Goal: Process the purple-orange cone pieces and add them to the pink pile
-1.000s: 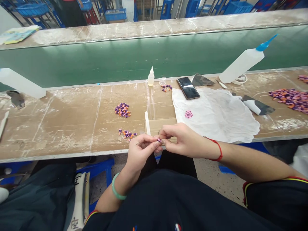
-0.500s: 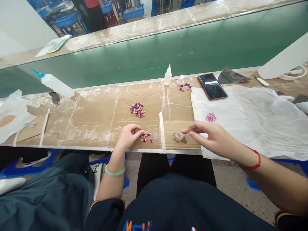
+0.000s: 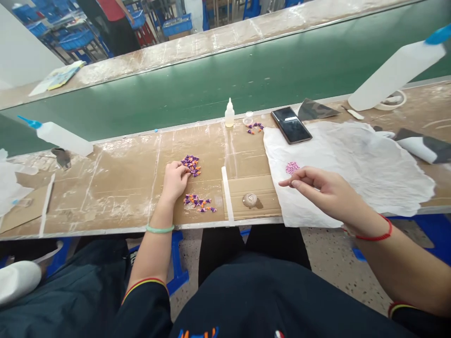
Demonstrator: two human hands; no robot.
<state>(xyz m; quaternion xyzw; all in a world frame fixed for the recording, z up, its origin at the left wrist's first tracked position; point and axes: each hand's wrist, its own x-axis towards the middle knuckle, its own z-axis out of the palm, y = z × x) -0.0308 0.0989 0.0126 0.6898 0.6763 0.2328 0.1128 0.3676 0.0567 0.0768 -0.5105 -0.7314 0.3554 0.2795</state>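
My left hand (image 3: 175, 180) is at the edge of a pile of small purple-and-orange pieces (image 3: 192, 164), thumb and fingertips pinched on one of them, which they mostly hide. A looser group of the same pieces (image 3: 199, 203) lies nearer the table's front edge. My right hand (image 3: 317, 190) hovers over a white sheet (image 3: 352, 155), index finger stretched out, thumb a little below it, nothing visible in it. Just beyond its fingers is a cluster of tiny pink pieces (image 3: 292, 167). A small round clear item (image 3: 250, 200) rests on a cardboard piece (image 3: 260, 183) to its left.
Along the back stand a small dropper bottle (image 3: 229, 115), a clear round lid (image 3: 248, 118) with more purple pieces, and a phone (image 3: 291, 124). Large white bottles lean at left (image 3: 65, 138) and right (image 3: 394, 75). A white strip (image 3: 227, 195) borders the cardboard.
My left hand has moved from the front group of purple pieces back to the larger pile. My right hand has moved right, away from the round clear item. The view has shifted.
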